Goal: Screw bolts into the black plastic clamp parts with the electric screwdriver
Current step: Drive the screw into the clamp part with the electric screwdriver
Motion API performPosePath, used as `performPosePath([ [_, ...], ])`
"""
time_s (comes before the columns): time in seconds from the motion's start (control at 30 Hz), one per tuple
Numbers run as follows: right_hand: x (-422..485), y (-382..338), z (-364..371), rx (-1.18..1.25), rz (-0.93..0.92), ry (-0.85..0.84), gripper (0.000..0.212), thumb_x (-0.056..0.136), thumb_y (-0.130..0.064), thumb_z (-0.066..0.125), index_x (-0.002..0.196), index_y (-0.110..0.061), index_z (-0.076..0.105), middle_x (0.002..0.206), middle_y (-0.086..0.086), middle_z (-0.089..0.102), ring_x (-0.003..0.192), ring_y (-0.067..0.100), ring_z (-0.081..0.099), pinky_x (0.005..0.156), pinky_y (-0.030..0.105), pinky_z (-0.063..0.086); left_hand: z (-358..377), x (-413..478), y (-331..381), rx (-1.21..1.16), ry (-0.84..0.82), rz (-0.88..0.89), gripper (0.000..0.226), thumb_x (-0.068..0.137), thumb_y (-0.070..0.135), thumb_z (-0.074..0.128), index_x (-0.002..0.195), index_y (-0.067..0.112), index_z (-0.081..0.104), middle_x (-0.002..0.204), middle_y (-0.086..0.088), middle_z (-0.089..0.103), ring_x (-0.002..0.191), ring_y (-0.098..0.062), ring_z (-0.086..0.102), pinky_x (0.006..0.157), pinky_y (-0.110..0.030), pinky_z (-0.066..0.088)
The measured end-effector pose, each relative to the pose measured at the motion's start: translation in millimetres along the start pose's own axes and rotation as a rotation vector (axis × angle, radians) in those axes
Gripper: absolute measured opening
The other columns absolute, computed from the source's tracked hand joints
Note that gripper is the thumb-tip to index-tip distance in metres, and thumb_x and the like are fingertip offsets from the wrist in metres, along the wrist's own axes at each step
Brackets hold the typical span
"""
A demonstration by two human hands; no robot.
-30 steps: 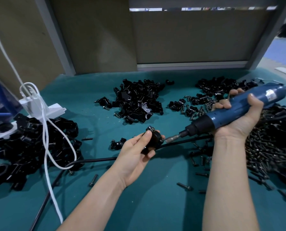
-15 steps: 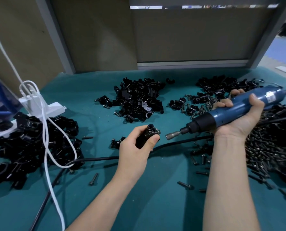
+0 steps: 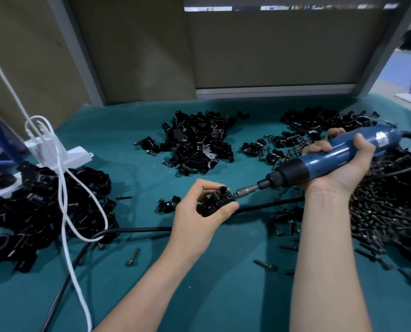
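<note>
— What sits far left?
— A heap of black clamps [image 3: 43, 207] on the mat [image 3: 199, 295], with a white cable [image 3: 61, 178] looped across it. That isn't your piece.

— Where is the piece?
— Your left hand [image 3: 194, 216] holds the clamp [image 3: 217, 200] just above the mat, near the middle. Your thumb and fingers are curled round its body, and its bolt end is turned right, toward the tool.

— How will it handle?
— It is likely light and stiff, being hard plastic, and perhaps a little slick. Expect it to twist when the driver bites. Grip the body, clear of the bolt hole, and brace against the turn.

— And the tool?
— Your right hand [image 3: 343, 173] is wrapped round the blue screwdriver [image 3: 324, 160], fingers closed on the barrel. Its bit [image 3: 246, 188] meets the clamp's right face. I can't tell whether a bolt is seated under it.

— Further right?
— Loose bolts [image 3: 386, 212] lie heaped beside your right wrist. They look small, so pinch them one at a time by the shank.
</note>
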State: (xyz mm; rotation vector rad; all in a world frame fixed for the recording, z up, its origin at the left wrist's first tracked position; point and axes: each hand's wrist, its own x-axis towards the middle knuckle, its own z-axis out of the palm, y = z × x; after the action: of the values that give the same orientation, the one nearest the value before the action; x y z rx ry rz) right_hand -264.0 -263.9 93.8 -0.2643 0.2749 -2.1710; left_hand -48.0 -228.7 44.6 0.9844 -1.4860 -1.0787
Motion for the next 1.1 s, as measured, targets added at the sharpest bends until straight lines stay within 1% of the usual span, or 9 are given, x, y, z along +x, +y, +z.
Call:
performPosePath([
  [0.17,-0.3,-0.3,0.4,-0.030,0.036,0.005,0.014,0.084,-0.027,0.052,0.086,-0.014,0.054,0.077,-0.004,0.058,0.048,0.007,0.047,0.047,0.019,0.041,-2.5,-1.3,4.5,0.066,-0.159,0.047,0.032,0.077,0.034,0.076,0.106,0.045,0.067,0.100,0.008,0.055,0.091,-0.004,0.056,0.085,-0.006,0.036],
  [0.27,-0.3,0.8,0.7,-0.056,0.040,0.020,0.014,0.087,-0.027,0.051,0.086,-0.014,0.054,0.075,-0.004,0.059,0.047,0.007,0.047,0.046,0.019,0.041,-2.8,-0.6,4.6,-0.043,-0.200,-0.027,0.036,0.081,0.015,0.074,0.111,0.034,0.068,0.103,-0.004,0.050,0.076,-0.012,0.066,0.078,-0.013,0.047],
  [0.33,-0.3,1.2,-0.1,-0.058,0.045,0.025,0.014,0.088,-0.027,0.050,0.086,-0.014,0.054,0.075,-0.004,0.059,0.047,0.007,0.047,0.046,0.019,0.041,-2.4,-0.9,4.1,-0.035,-0.204,-0.054,0.036,0.085,0.001,0.069,0.108,0.029,0.067,0.096,-0.007,0.053,0.060,-0.011,0.064,0.068,-0.013,0.047],
  [0.43,0.3,1.3,-2.3,-0.072,0.057,0.026,0.014,0.090,-0.027,0.049,0.086,-0.014,0.054,0.075,-0.005,0.059,0.047,0.007,0.047,0.046,0.019,0.041,-1.7,-1.3,1.5,0.025,-0.238,-0.124,0.031,0.088,0.000,0.064,0.096,0.029,0.061,0.067,0.002,0.060,0.058,-0.015,0.053,0.055,-0.023,0.041],
  [0.5,0.3,1.6,-3.2,-0.098,0.069,0.017,0.015,0.090,-0.027,0.049,0.086,-0.014,0.054,0.075,-0.005,0.059,0.046,0.007,0.047,0.047,0.018,0.041,-1.5,-1.2,0.4,-0.010,-0.272,-0.178,0.029,0.089,-0.004,0.062,0.090,0.025,0.058,0.060,0.003,0.058,0.056,-0.016,0.052,0.052,-0.027,0.040],
  [0.57,0.1,2.4,-3.3,-0.106,0.084,0.001,0.015,0.090,-0.027,0.048,0.085,-0.014,0.054,0.076,-0.005,0.059,0.046,0.006,0.047,0.047,0.018,0.041,-1.4,-1.0,1.0,-0.095,-0.295,-0.225,0.032,0.089,-0.008,0.059,0.083,0.024,0.055,0.060,-0.002,0.056,0.047,-0.012,0.052,0.043,-0.023,0.042],
  [0.63,-0.1,3.5,-3.1,-0.092,0.092,-0.007,0.015,0.089,-0.027,0.049,0.085,-0.014,0.055,0.077,-0.005,0.059,0.046,0.007,0.047,0.047,0.018,0.041,-1.0,-0.8,1.1,-0.120,-0.312,-0.272,0.033,0.090,-0.005,0.058,0.080,0.025,0.054,0.054,-0.001,0.049,0.038,-0.011,0.040,0.036,-0.017,0.033],
  [0.83,-0.7,5.2,-2.3,-0.128,0.082,-0.006,0.015,0.091,-0.027,0.047,0.085,-0.014,0.054,0.077,-0.005,0.058,0.046,0.007,0.046,0.047,0.018,0.040,1.5,0.8,-2.9,-0.135,-0.317,-0.309,0.036,0.089,-0.006,0.060,0.075,0.027,0.057,0.047,0.012,0.039,0.036,-0.007,0.029,0.037,-0.013,0.025],
  [1.1,-2.5,8.4,1.2,-0.099,0.068,-0.089,0.015,0.089,-0.026,0.046,0.088,-0.014,0.054,0.078,-0.005,0.058,0.046,0.006,0.046,0.047,0.018,0.040,0.5,2.0,-4.9,-0.139,-0.280,-0.321,0.042,0.088,-0.013,0.051,0.074,0.026,0.054,0.047,0.010,0.036,0.039,-0.011,0.026,0.038,-0.017,0.023],
])
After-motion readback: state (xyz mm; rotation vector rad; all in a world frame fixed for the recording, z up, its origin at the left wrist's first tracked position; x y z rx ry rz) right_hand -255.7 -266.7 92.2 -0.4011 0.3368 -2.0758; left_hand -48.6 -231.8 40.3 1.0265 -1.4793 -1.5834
